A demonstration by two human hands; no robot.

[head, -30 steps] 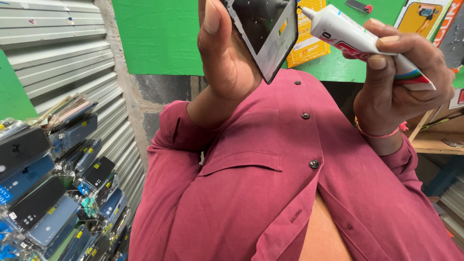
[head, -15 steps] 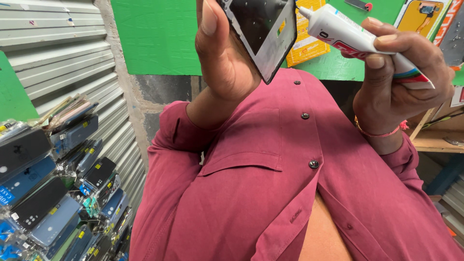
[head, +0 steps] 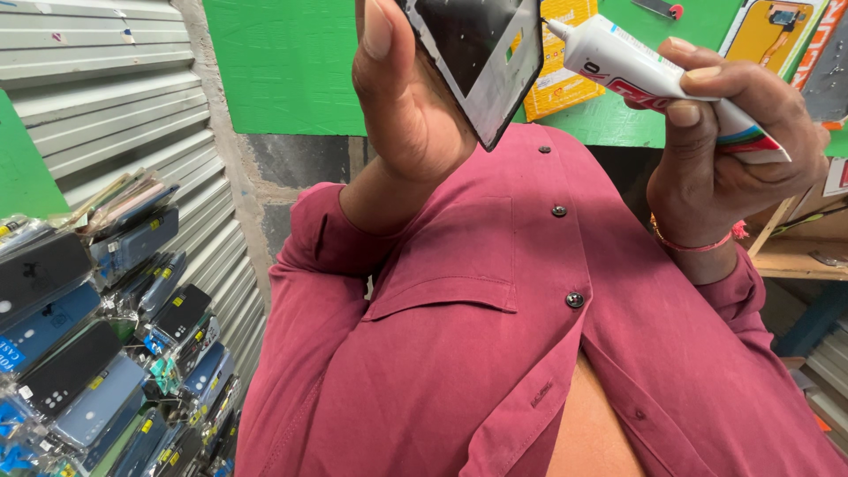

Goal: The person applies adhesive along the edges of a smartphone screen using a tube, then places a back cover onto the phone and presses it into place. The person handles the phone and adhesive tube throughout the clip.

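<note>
Left hand (head: 402, 106) grips dark panel (head: 481, 57); right hand (head: 724, 150) pinches glue tube (head: 654, 84). Nozzle has crept to the panel's edge since a second ago; judged ready for gluing

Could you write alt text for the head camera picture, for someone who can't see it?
A left hand holds up a dark phone panel while the right hand points a white glue tube at its edge. Below, a maroon shirt; packaged phone cases hang at left.

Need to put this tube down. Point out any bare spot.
Only the wooden shelf under the right hand shows bare board. The rack of packaged phone cases at left is packed. A hand passes freely between that rack and the left hand. Tube and panel crowd the top.
</note>
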